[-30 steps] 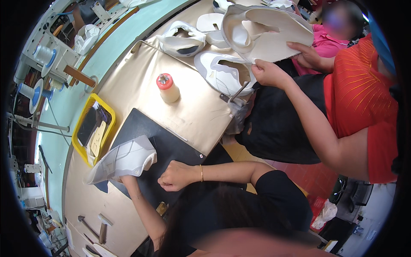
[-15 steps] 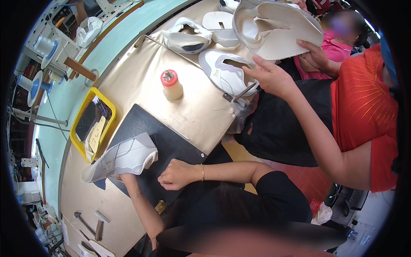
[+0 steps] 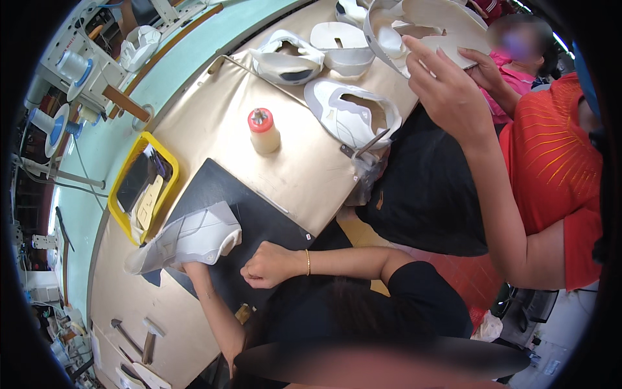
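A white-and-grey shoe upper lies tilted over the left edge of the black mat. My left hand reaches up from below and grips it, the fingers mostly hidden behind the material. Just right of the upper, over the mat, my right hand is closed in a fist. Whatever may be inside that fist is hidden; it is apart from the upper. A squeeze bottle with a red cap stands beyond the mat.
A yellow basket holding tools and card pieces sits left of the mat. Hammers lie near left. Several white uppers rest at the far side. On the right, a co-worker in red handles another large pale upper.
The co-worker's raised hand and the pale upper have moved farther away and to the right. My hands and the shoe upper stay nearly the same, with a slight shift of the view.
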`<state>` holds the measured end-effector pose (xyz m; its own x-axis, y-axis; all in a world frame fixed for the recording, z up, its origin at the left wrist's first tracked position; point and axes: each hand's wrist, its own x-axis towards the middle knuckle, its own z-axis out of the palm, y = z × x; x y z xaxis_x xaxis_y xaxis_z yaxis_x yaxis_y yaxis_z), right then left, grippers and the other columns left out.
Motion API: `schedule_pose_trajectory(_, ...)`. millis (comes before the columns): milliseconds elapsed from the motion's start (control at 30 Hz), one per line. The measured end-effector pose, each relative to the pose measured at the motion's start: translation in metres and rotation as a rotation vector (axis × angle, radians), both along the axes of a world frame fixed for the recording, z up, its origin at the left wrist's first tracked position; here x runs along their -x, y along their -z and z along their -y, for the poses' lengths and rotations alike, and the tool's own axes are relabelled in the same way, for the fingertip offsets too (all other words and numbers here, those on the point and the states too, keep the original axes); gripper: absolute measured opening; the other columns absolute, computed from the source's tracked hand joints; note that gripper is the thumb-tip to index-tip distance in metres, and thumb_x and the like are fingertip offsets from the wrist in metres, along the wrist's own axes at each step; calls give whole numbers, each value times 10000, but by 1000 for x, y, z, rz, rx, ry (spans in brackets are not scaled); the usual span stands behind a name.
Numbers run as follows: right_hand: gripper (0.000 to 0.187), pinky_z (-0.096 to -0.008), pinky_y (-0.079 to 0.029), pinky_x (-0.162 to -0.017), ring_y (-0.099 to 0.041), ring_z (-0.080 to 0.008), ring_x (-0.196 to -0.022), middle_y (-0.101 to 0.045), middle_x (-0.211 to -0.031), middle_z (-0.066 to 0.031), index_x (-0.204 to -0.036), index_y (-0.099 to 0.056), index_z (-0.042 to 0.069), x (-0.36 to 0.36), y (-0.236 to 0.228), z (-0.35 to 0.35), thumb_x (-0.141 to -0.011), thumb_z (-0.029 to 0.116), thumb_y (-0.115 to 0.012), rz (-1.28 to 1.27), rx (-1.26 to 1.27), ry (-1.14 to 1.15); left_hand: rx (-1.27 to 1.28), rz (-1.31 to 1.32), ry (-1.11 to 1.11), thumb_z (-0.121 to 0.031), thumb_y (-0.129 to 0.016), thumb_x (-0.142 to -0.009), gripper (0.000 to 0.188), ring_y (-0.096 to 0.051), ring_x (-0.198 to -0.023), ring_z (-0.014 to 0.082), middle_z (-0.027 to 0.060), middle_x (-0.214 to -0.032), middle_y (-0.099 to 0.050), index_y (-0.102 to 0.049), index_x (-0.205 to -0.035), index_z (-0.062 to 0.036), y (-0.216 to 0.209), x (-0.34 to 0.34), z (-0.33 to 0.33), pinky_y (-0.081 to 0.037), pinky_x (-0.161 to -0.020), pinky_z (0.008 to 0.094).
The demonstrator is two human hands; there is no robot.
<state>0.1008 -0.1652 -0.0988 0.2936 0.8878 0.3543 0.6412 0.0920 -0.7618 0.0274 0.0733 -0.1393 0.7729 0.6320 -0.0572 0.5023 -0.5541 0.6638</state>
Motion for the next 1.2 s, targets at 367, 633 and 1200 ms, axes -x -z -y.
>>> schedule_pose_trajectory(367, 129, -376, -480, -497, -622, -264, -545, -625, -616, -47, -695, -608, 95, 0, -1, 1, -790, 155, -671, 74, -28, 8, 6, 11, -4, -282, -510, -990, 412, -602, -1191, 341, 203, -1275, -644, -626, -1259, 8, -1, -1, 1, -462, -1028, 399)
schedule_pose_trajectory(633, 172, -374, -473, -487, -619, -257, -549, -610, -612, -49, -676, -581, 92, -1, -4, -1, -809, 161, -667, 70, -15, -6, -22, -46, -10, -281, -505, -992, 409, -603, -1189, 344, 204, -1271, -646, -629, -1255, 8, 13, 2, -3, -462, -1028, 401)
schedule_pose_trajectory(1200, 337, -346, -388, -460, -497, -243, -464, -499, -567, -87, -626, -522, 70, -41, -62, 27, -848, 164, -759, -197, -148, 177, 75, 151, -100, -301, -565, -956, 404, -621, -1165, 353, 205, -1223, -673, -668, -1199, 6, -13, -8, 20, -473, -997, 410)
